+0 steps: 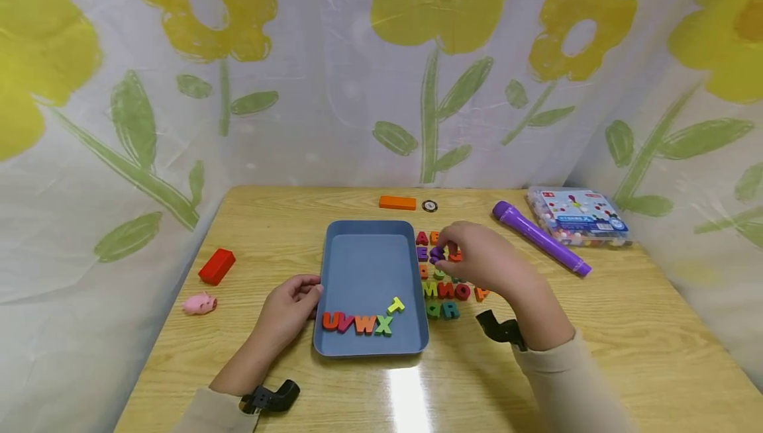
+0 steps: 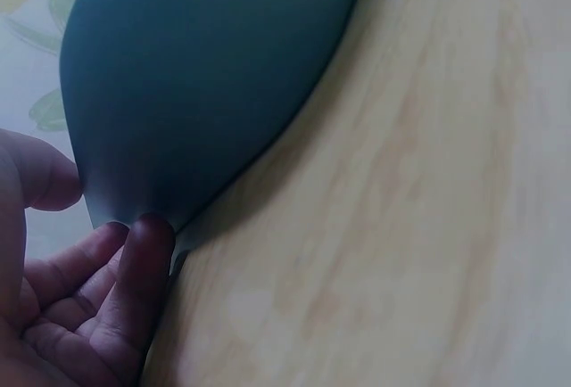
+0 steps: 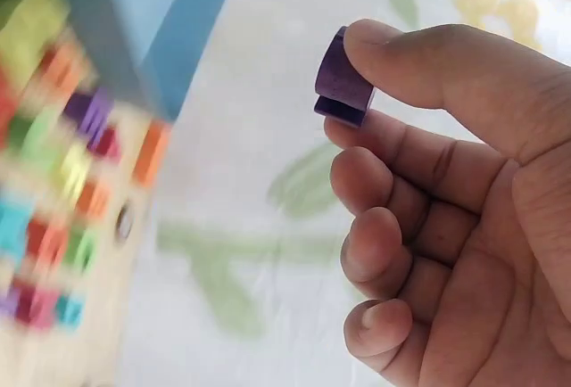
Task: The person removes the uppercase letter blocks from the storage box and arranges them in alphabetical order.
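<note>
My right hand (image 1: 485,257) pinches a purple letter block (image 3: 343,79) between thumb and index finger, its other fingers curled; the block looks like an S. It is above the rows of colourful letters (image 1: 446,290) right of the tray, hiding some of them. With curled fingers my left hand (image 1: 289,307) grips the left edge of the blue-grey tray (image 1: 369,274). Along the tray's near side stand an orange-red U (image 1: 330,321), a crimson V (image 1: 345,322), an orange W (image 1: 365,324) and a green X (image 1: 384,325). A yellow T (image 1: 396,305) lies tilted above the X.
Behind the tray lie an orange block (image 1: 397,203) and a round black-and-white chip (image 1: 430,206). At right are a purple microphone-shaped tube (image 1: 542,239) and a clear box (image 1: 578,216) of small coloured pieces. A red block (image 1: 217,267) and a pink pig (image 1: 199,304) sit at left.
</note>
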Motion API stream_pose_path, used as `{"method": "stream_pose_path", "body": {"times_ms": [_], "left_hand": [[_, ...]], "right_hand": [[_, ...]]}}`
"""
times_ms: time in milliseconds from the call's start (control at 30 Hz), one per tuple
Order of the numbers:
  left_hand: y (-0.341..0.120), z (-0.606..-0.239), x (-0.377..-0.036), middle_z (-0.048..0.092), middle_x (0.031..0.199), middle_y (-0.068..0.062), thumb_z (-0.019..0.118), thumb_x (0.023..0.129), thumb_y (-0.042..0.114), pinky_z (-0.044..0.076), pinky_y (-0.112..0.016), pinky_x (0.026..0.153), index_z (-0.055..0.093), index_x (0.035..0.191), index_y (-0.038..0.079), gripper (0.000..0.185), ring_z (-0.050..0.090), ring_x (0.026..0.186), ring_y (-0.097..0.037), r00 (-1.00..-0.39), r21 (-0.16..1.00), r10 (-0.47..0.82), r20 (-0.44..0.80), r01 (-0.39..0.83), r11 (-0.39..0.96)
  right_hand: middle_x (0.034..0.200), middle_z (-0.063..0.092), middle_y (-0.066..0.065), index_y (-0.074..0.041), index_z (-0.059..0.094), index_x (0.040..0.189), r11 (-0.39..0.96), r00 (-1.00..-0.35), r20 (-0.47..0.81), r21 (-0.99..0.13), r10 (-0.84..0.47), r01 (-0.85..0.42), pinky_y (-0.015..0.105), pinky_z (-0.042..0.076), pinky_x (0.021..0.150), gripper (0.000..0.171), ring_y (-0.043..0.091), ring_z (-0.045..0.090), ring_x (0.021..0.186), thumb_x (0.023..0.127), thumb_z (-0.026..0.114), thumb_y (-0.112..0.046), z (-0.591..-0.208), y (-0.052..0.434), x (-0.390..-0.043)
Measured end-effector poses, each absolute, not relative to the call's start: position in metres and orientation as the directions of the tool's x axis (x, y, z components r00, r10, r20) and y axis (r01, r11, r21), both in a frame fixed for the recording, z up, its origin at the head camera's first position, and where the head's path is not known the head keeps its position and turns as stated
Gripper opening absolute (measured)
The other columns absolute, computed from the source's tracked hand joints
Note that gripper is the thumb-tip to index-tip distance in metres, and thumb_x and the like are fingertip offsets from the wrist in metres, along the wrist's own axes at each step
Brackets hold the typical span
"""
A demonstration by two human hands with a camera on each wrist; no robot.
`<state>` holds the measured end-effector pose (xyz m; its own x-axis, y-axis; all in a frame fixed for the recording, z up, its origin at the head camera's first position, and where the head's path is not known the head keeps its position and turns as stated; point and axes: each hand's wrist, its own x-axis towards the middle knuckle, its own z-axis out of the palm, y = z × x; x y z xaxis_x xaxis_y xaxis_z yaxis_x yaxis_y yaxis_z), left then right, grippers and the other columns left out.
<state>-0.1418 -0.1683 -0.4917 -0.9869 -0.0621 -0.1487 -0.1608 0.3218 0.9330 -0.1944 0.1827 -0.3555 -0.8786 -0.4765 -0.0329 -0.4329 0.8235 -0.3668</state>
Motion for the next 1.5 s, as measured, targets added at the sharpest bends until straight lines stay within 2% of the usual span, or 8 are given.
{"method": "stream_pose_path", "body": {"times_ms": [200, 500, 900, 1133, 1333, 1500], "left_hand": [[-0.169, -0.491, -0.140, 0.072, 0.115, -0.016, 0.067, 0.109, 0.023, 0.061, -0.021, 0.076, 0.071, 0.136, 0.003, 0.034, 0.071, 0.092, -0.016, -0.988, 0.928, -0.067, -0.136, -0.151, 0.341], [-0.166, -0.492, -0.141, 0.072, 0.116, -0.017, 0.066, 0.109, 0.021, 0.061, -0.022, 0.075, 0.070, 0.136, 0.002, 0.033, 0.071, 0.092, -0.017, -0.989, 0.932, -0.059, -0.134, -0.146, 0.333], [-0.166, -0.492, -0.141, 0.073, 0.116, -0.017, 0.064, 0.110, 0.021, 0.061, -0.022, 0.076, 0.070, 0.136, 0.001, 0.033, 0.071, 0.093, -0.018, -0.989, 0.934, -0.059, -0.137, -0.149, 0.325], [-0.167, -0.493, -0.141, 0.073, 0.117, -0.016, 0.065, 0.110, 0.022, 0.061, -0.022, 0.076, 0.070, 0.136, 0.003, 0.033, 0.071, 0.093, -0.016, -0.988, 0.929, -0.062, -0.139, -0.152, 0.339], [-0.167, -0.492, -0.141, 0.073, 0.117, -0.017, 0.065, 0.110, 0.023, 0.061, -0.022, 0.077, 0.070, 0.137, 0.002, 0.034, 0.071, 0.094, -0.018, -0.989, 0.933, -0.054, -0.138, -0.148, 0.329], [-0.167, -0.493, -0.141, 0.073, 0.117, -0.017, 0.064, 0.110, 0.022, 0.061, -0.022, 0.077, 0.070, 0.136, 0.002, 0.033, 0.071, 0.094, -0.018, -0.989, 0.933, -0.057, -0.136, -0.147, 0.329]], "right_hand": [[0.090, 0.066, 0.000, -0.014, 0.075, 0.104, 0.854, -0.901, -0.106, -0.380, -0.422, -0.355, 0.036, 0.052, 0.074, 0.015, 0.017, 0.058, 0.081, 0.095, 0.086, -0.021, -0.373, 0.222, -0.177], [0.080, 0.057, -0.001, -0.015, 0.070, 0.094, 0.883, -0.905, -0.194, -0.369, -0.378, -0.289, 0.036, 0.044, 0.069, 0.020, 0.017, 0.051, 0.075, 0.092, 0.090, -0.019, -0.413, 0.236, -0.158], [0.082, 0.059, -0.001, -0.012, 0.075, 0.100, 0.904, -0.917, -0.217, -0.347, -0.335, -0.248, 0.036, 0.046, 0.070, 0.022, 0.017, 0.053, 0.076, 0.088, 0.092, -0.017, -0.433, 0.236, -0.156], [0.083, 0.063, -0.003, -0.012, 0.076, 0.100, 0.905, -0.921, -0.191, -0.332, -0.339, -0.264, 0.036, 0.048, 0.070, 0.016, 0.017, 0.054, 0.076, 0.089, 0.088, -0.013, -0.435, 0.236, -0.156], [0.087, 0.067, -0.002, -0.012, 0.078, 0.106, 0.901, -0.919, -0.155, -0.310, -0.362, -0.302, 0.036, 0.052, 0.071, 0.021, 0.014, 0.056, 0.077, 0.091, 0.090, -0.020, -0.420, 0.233, -0.155], [0.091, 0.071, -0.002, -0.010, 0.079, 0.111, 0.883, -0.908, -0.111, -0.306, -0.404, -0.356, 0.037, 0.055, 0.074, 0.023, 0.013, 0.058, 0.076, 0.095, 0.087, -0.025, -0.398, 0.209, -0.160]]}}
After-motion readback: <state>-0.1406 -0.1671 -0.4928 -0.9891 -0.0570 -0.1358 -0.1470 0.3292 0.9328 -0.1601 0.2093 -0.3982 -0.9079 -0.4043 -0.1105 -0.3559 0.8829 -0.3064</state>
